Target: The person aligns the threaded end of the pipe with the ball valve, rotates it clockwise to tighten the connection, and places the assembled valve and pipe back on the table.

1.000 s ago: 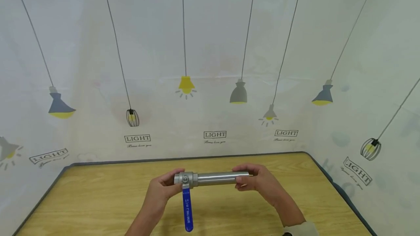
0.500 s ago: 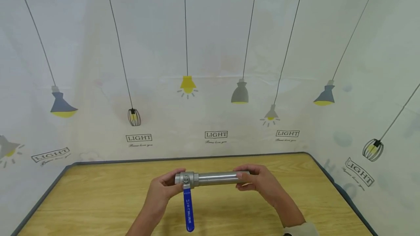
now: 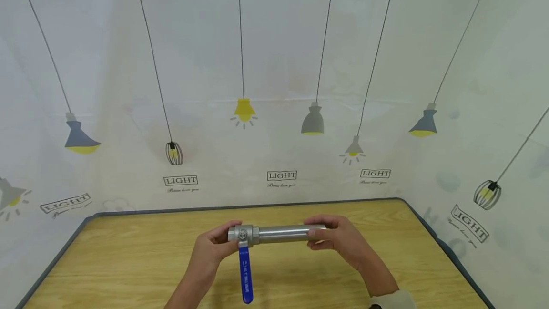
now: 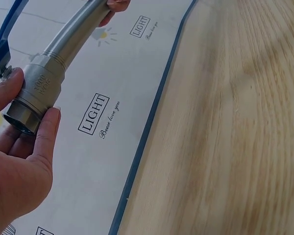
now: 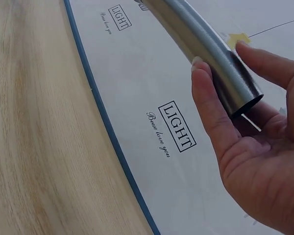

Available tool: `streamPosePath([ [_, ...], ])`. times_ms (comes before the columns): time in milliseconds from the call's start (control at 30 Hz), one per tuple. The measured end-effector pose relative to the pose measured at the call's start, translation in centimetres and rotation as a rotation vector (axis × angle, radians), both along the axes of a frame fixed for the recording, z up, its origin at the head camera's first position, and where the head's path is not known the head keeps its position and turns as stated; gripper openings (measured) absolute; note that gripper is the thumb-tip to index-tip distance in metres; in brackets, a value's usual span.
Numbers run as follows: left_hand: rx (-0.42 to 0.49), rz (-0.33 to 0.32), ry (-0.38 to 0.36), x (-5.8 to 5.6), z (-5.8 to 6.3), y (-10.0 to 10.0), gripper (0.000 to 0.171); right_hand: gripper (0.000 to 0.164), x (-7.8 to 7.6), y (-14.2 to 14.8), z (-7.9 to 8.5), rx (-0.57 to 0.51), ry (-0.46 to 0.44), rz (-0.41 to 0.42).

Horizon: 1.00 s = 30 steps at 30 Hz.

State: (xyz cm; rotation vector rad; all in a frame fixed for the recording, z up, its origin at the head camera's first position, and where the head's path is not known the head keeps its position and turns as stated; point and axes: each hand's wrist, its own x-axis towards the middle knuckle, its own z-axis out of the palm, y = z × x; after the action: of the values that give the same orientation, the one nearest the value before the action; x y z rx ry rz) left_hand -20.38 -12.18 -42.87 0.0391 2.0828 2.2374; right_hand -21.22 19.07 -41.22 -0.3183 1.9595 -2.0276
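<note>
A steel ball valve (image 3: pixel 243 234) with a blue lever handle (image 3: pixel 246 275) is joined to a smooth steel pipe (image 3: pixel 283 233). Both are held level in front of me, the lever pointing toward me. My left hand (image 3: pixel 208 252) grips the valve body between thumb and fingers, and the valve's open end (image 4: pixel 23 120) faces the palm in the left wrist view. At the other end, my right hand (image 3: pixel 339 238) pinches the pipe, thumb on the near side and fingers behind. The pipe's hollow end (image 5: pixel 248 105) shows in the right wrist view.
Below the hands lies a wood-grain tabletop (image 3: pixel 128 256) with a dark edge strip. A pale wall sheet (image 3: pixel 206 85) printed with hanging lamps and LIGHT labels stands behind it and along both sides.
The hands, valve and pipe keep almost the same place. Only a slight shift of the whole head view shows, and the right thumb sits a little differently on the pipe.
</note>
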Motion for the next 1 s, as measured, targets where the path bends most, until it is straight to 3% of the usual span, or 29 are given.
streamPosePath([
  [300,-0.016,0.008,0.001,0.11,0.10,-0.02,0.044,0.044,0.20,0.04,0.37,-0.003,0.032,0.025],
  [667,-0.017,0.009,-0.001,0.09,0.41,0.19,0.042,0.052,0.35,-0.11,0.52,-0.011,0.033,-0.011],
  [1000,-0.014,0.002,0.005,0.20,0.59,0.46,0.043,0.045,0.38,0.00,0.46,-0.034,0.031,-0.009],
])
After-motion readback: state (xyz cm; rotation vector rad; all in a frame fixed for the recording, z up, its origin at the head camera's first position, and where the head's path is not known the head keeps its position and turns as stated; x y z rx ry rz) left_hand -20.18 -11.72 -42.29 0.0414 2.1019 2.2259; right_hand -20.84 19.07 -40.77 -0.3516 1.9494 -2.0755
